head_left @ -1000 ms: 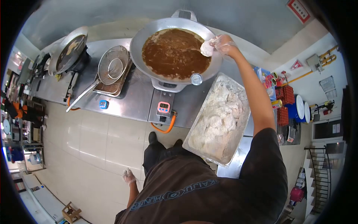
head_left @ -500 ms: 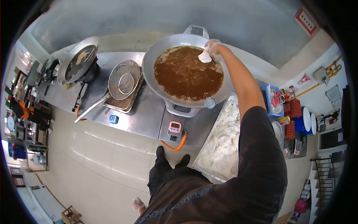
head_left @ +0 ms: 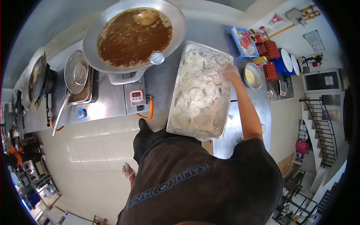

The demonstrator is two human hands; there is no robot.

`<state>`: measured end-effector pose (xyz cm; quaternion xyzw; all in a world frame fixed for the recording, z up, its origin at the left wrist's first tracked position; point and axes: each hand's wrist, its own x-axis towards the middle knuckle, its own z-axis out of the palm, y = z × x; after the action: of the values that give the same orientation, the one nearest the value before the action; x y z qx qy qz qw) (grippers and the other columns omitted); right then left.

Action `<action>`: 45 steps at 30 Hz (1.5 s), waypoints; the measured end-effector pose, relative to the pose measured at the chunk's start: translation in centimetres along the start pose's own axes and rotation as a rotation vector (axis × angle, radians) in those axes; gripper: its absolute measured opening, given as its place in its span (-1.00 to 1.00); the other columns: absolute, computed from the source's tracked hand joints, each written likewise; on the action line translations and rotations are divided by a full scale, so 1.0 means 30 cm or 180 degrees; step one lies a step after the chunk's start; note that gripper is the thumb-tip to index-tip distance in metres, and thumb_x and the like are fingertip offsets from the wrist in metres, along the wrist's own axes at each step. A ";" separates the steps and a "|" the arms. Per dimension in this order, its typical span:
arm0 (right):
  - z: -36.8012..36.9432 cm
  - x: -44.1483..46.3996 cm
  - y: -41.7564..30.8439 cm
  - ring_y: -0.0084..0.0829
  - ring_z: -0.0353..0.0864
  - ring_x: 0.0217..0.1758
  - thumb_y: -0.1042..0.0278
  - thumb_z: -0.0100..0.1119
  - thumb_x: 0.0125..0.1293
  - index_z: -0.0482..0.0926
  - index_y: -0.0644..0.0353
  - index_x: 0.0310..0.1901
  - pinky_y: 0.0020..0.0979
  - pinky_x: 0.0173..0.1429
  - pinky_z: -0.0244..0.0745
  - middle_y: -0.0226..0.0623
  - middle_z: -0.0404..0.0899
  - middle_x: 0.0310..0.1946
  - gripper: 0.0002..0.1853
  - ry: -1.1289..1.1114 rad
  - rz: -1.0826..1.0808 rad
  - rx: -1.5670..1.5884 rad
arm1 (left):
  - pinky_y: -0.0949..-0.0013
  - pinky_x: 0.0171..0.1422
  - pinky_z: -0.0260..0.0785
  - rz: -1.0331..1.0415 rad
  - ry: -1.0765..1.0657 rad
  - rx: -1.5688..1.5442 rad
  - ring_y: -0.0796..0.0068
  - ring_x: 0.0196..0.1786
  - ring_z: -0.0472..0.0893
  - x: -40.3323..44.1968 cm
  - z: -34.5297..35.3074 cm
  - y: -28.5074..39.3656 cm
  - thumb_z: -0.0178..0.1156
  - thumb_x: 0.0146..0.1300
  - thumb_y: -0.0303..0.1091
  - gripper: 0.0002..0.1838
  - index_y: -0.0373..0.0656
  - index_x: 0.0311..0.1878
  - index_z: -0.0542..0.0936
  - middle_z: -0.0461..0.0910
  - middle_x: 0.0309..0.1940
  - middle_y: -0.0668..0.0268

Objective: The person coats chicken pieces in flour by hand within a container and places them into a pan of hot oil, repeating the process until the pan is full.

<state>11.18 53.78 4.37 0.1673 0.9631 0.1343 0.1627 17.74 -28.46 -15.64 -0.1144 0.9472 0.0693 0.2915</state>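
A long, pale grey rectangular tray lies lengthwise from back to front, slightly slanted, its near end reaching past the front edge of the counter. White flour covers most of its bottom, thinner at the far end, finer and tan-tinged at the near end. Rough, flour-coated lumps crowd the middle. Left of the tray and apart from it, nearer the counter's back edge, stands a wide silver-grey wok, one handle facing the front edge. Inside lies brown oil, streaked with froth, with a paler patch toward the back.
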 end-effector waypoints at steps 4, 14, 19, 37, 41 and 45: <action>0.280 -0.017 -0.101 -0.20 0.56 -0.25 0.27 -0.05 0.09 0.57 0.05 -0.24 -0.25 -0.16 0.44 -0.24 0.57 -0.28 -0.75 -0.0654 0.0164 0.1053 | 0.09 -0.19 0.34 0.0446 0.0505 -0.0113 -0.03 -0.22 0.52 0.021 -0.045 0.067 -0.11 0.22 -0.07 -0.58 -0.25 -0.13 0.50 0.52 -0.23 -0.03; 0.207 -0.080 -0.254 -0.12 0.54 -0.18 0.12 0.06 0.05 0.58 0.26 -0.29 -0.25 -0.12 0.42 0.03 0.54 -0.28 -0.65 -0.0166 0.0220 0.1494 | 0.07 -0.20 0.32 0.1026 0.1442 -0.0503 -0.04 -0.24 0.52 0.154 -0.132 0.159 -0.12 0.21 0.04 -0.50 -0.26 -0.22 0.54 0.53 -0.32 -0.07; 0.169 -0.114 -0.251 -0.12 0.53 -0.12 0.21 0.09 0.00 0.57 0.29 -0.30 -0.29 -0.06 0.41 0.06 0.53 -0.29 -0.68 -0.0758 -0.0222 0.1800 | 0.09 -0.18 0.35 0.1261 0.0888 0.0978 0.06 -0.16 0.50 0.122 -0.059 0.155 -0.08 0.18 -0.39 -0.71 -0.05 -0.01 0.41 0.50 -0.22 0.09; 0.180 -0.388 -0.271 -0.20 0.50 -0.40 0.44 0.07 -0.06 0.52 0.31 -0.47 -0.33 -0.24 0.39 -0.07 0.52 -0.51 -0.87 0.0604 -0.0354 0.2226 | 0.01 -0.18 0.27 0.0045 0.0608 -0.0387 -0.07 -0.23 0.49 0.012 0.033 -0.021 -0.22 0.24 0.04 -0.46 -0.32 -0.34 0.51 0.51 -0.30 -0.08; 0.089 -0.427 -0.253 -0.33 0.53 -0.35 0.36 0.16 0.00 0.56 0.32 -0.45 -0.39 -0.20 0.40 -0.15 0.55 -0.44 -0.82 0.0902 0.0188 0.4056 | 0.02 -0.13 0.27 0.0654 0.0914 -0.0349 -0.09 -0.20 0.49 0.073 0.067 -0.045 -0.14 0.20 0.06 -0.45 -0.35 -0.28 0.51 0.52 -0.29 -0.08; -0.371 -0.403 -0.219 -0.43 0.52 -0.31 0.33 0.23 -0.02 0.53 0.30 -0.29 -0.44 -0.19 0.40 -0.25 0.55 -0.37 -0.73 0.0740 0.0189 0.3614 | 0.01 -0.12 0.27 0.0420 0.1028 -0.0816 -0.12 -0.21 0.48 0.077 0.062 -0.005 -0.10 0.17 0.07 -0.45 -0.34 -0.28 0.52 0.52 -0.31 -0.10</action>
<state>16.14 41.10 15.69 0.2395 0.8907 -0.3813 -0.0632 16.91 -28.65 -18.49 -0.0980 0.9705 0.1888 0.1139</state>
